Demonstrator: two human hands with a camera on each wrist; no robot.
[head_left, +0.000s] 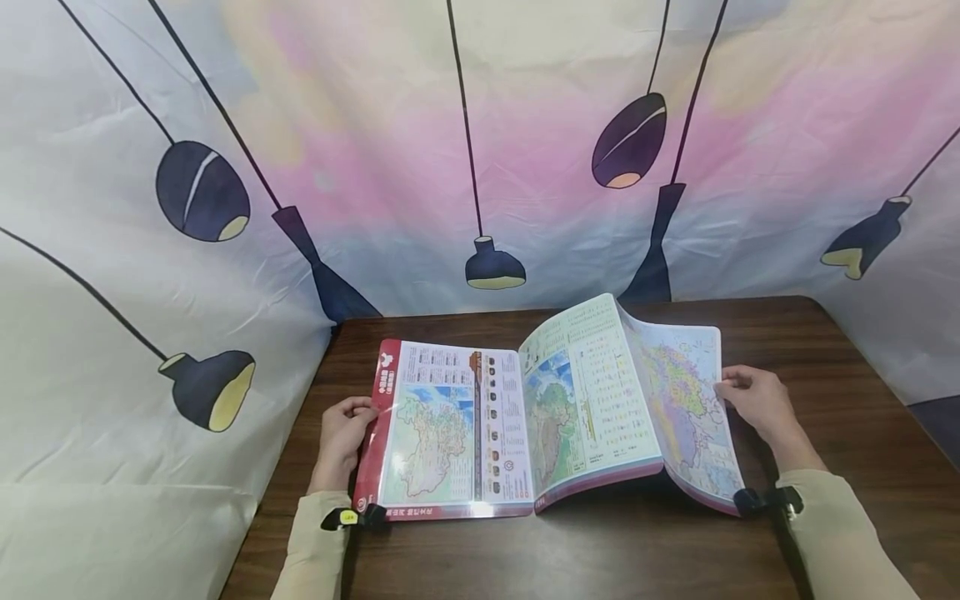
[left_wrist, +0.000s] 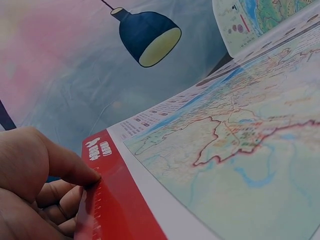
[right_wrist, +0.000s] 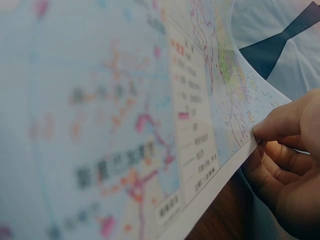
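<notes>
An open map atlas [head_left: 480, 425] with a red cover edge lies on the dark wooden table [head_left: 600, 550]. My left hand [head_left: 345, 433] grips the red left edge [left_wrist: 107, 200], thumb [left_wrist: 60, 160] on top and fingers curled under. My right hand [head_left: 753, 400] pinches the outer edge of a map page [head_left: 686, 408] between thumb [right_wrist: 280, 122] and fingers, holding that page [right_wrist: 150, 125] lifted off the table. Another bundle of pages [head_left: 585, 392] arches up in the middle of the atlas.
A printed cloth backdrop [head_left: 480, 150] with hanging lamp drawings surrounds the table on the back and both sides. Its folds hang close to the table's left edge [head_left: 300, 425]. Bare wood shows in front of the atlas and to the right.
</notes>
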